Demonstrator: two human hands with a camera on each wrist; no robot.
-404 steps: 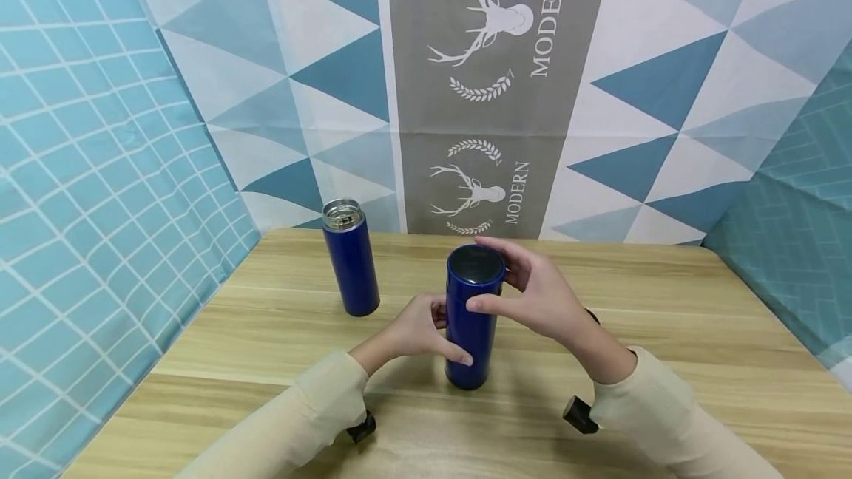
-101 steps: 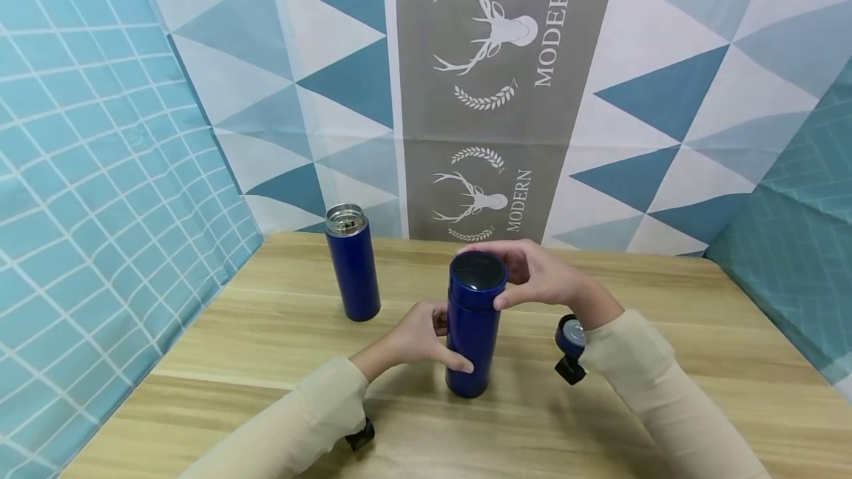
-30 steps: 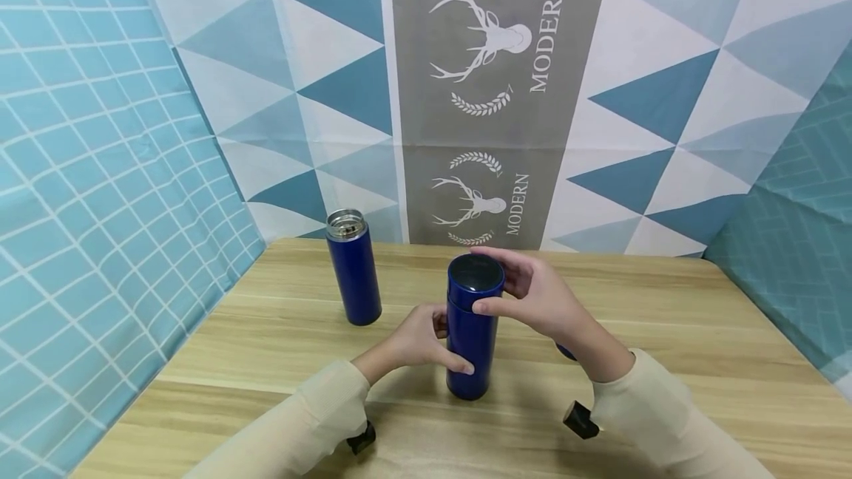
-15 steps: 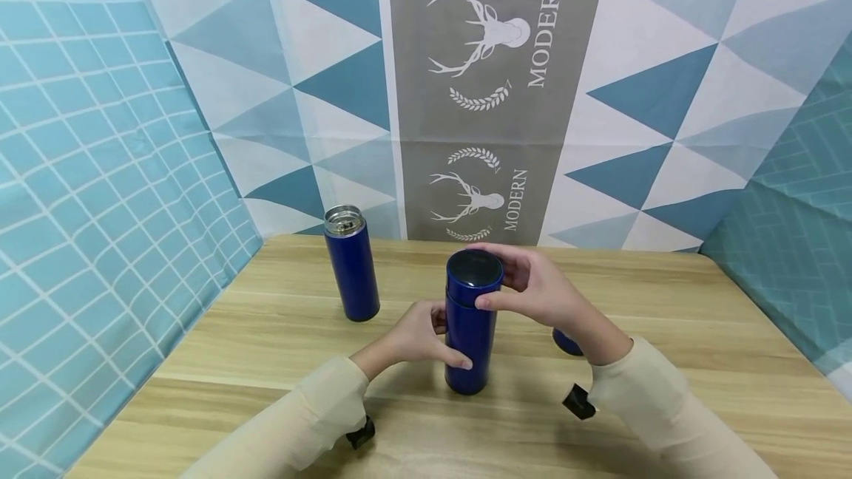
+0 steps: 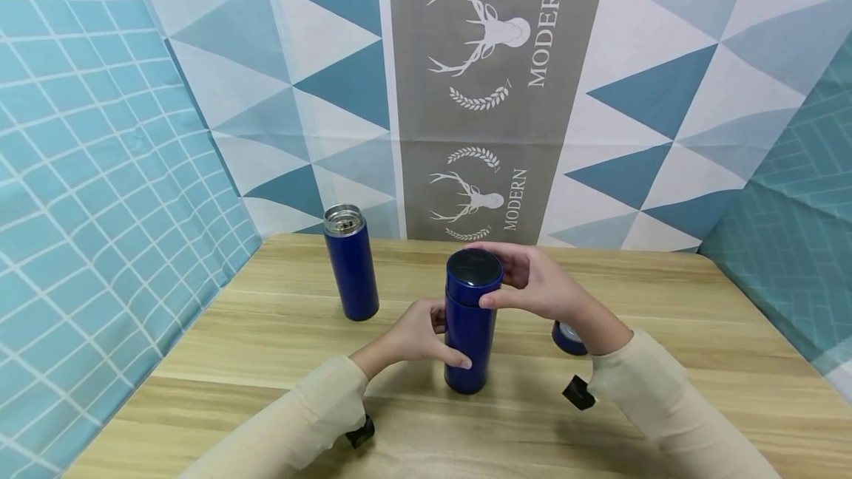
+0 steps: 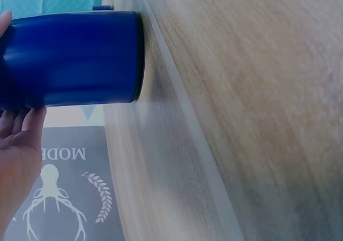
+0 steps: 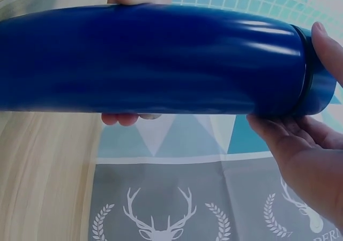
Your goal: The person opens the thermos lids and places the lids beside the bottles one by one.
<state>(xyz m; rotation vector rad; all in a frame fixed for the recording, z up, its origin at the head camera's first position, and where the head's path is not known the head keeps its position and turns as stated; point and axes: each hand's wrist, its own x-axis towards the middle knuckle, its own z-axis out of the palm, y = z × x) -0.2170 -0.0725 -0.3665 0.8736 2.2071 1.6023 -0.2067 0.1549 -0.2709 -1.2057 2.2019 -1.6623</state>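
A blue thermos flask (image 5: 469, 346) stands upright on the table, its lid (image 5: 475, 272) with a black top in place and a thin dark seam below it. My left hand (image 5: 419, 335) grips the flask's body, thumb in front and fingers behind. At the top, my right hand (image 5: 542, 287) holds the lid between thumb and fingers. The right wrist view shows the thumb and fingers of the right hand (image 7: 305, 150) on either side of the lid (image 7: 321, 80). In the left wrist view the lower end of the flask (image 6: 75, 59) appears.
A second blue flask (image 5: 353, 272), without a lid and with a steel rim, stands at the left rear of the wooden table (image 5: 266, 331). Another blue lid (image 5: 569, 338) lies on the table behind my right wrist, partly hidden. Patterned cloth (image 5: 479, 94) hangs behind the table.
My right thumb has shifted slightly rightward across the lid over the last second, and the right wrist has risen a little, uncovering more of the loose lid. The left hand keeps its grip.
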